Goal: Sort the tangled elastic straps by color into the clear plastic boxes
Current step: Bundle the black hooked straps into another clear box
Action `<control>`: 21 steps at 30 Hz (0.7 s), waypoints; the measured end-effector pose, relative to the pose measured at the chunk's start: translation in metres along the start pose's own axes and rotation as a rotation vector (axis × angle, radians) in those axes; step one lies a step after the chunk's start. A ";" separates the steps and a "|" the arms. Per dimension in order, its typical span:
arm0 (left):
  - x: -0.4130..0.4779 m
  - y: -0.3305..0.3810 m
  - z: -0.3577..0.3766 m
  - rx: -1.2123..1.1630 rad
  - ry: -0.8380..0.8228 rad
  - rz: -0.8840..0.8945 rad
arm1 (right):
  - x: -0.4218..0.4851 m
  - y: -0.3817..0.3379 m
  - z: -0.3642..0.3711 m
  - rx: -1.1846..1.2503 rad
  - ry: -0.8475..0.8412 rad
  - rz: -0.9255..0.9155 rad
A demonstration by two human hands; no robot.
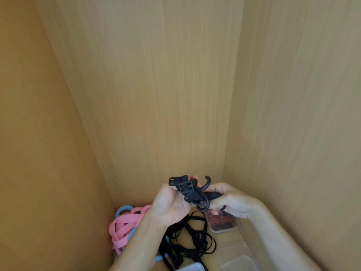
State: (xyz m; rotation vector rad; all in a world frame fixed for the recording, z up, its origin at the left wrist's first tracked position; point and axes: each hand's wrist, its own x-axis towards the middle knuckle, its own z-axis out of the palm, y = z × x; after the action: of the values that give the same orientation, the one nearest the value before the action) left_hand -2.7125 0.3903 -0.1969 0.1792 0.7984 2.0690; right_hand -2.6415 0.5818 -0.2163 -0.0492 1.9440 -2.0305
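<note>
My left hand (169, 204) and my right hand (226, 200) are raised together over the shelf floor, both gripping a bunch of black straps (190, 189) with plastic buckles and curved hooks. More black elastic (187, 241) trails down from them in a loose tangle. A heap of pink straps (125, 229) lies at the lower left, with blue straps (123, 209) under and behind it. To the right, a small clear box (224, 224) holds red straps.
Wooden panels close in the space on the left, back and right. An empty clear plastic box (239, 264) sits at the bottom right. Part of another clear box (192, 267) shows at the bottom edge.
</note>
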 end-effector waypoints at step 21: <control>0.023 -0.023 -0.034 1.393 0.321 0.322 | 0.007 0.007 0.030 -1.047 0.655 -0.113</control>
State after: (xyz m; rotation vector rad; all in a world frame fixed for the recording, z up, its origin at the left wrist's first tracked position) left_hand -2.7242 0.4016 -0.2411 0.7623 2.4162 1.4407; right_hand -2.6390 0.5506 -0.2227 0.2998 3.2539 -0.8846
